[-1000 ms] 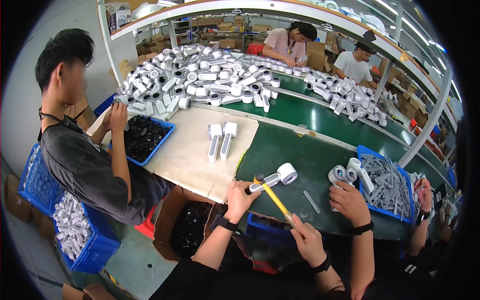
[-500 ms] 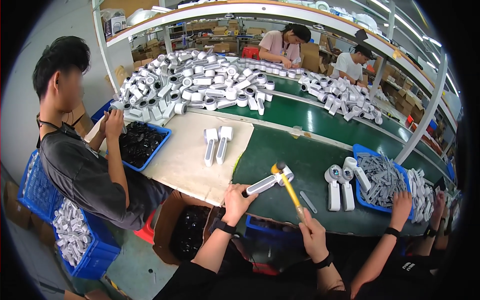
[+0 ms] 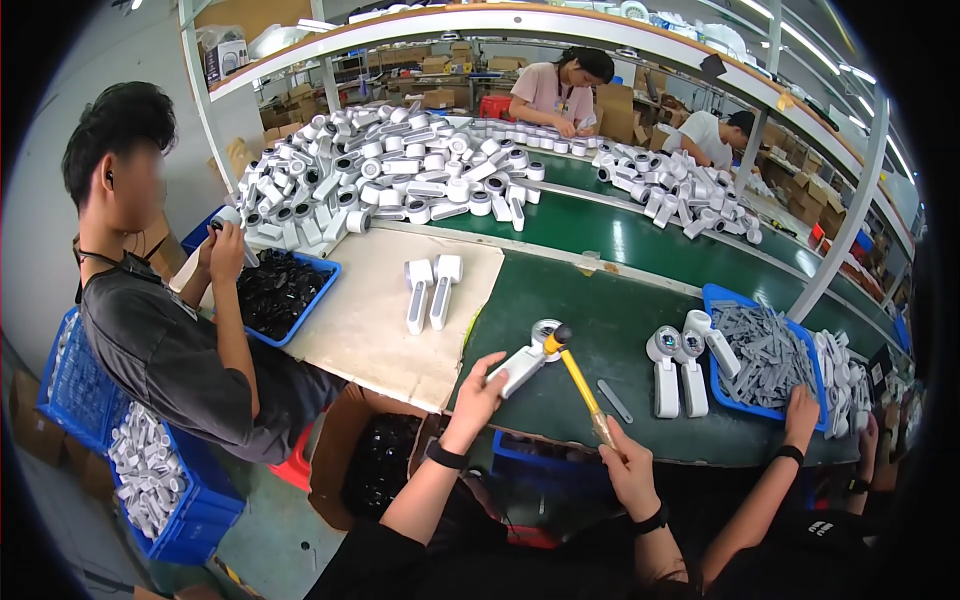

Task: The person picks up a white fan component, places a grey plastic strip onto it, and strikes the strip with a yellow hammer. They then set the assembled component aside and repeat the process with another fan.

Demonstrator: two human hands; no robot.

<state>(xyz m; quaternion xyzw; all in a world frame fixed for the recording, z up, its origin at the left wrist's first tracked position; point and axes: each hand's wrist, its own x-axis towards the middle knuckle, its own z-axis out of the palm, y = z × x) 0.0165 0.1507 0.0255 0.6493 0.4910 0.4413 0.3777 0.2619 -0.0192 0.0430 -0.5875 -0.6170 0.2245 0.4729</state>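
Observation:
My left hand (image 3: 474, 403) grips the lower end of a white, round-headed handheld housing (image 3: 521, 373), which is tilted over the green tabletop. Its round head points away from me, with the opening facing up. In my right hand (image 3: 630, 475) is a hammer (image 3: 582, 388) with a yellow handle and a dark head tip. The hammer head overlaps the housing near its neck; whether they touch I cannot tell. A loose grey strip (image 3: 615, 401) lies right of the hammer. Two white housings (image 3: 679, 372) with exposed round inner parts stand farther right, a third leaning beside them.
A blue tray (image 3: 768, 408) of grey strips sits at the right, where a co-worker's hand (image 3: 801, 415) reaches in. Two finished-looking housings (image 3: 432, 293) lie on the beige sheet (image 3: 375, 355). At left, a person (image 3: 170, 330) works beside a tray of black parts (image 3: 285, 295). Housings pile (image 3: 390, 165) behind.
My left hand has raised and turned the housing, so its round opening now shows. The hammer head has shifted slightly along with it. The co-worker's hand at right stays by the blue tray.

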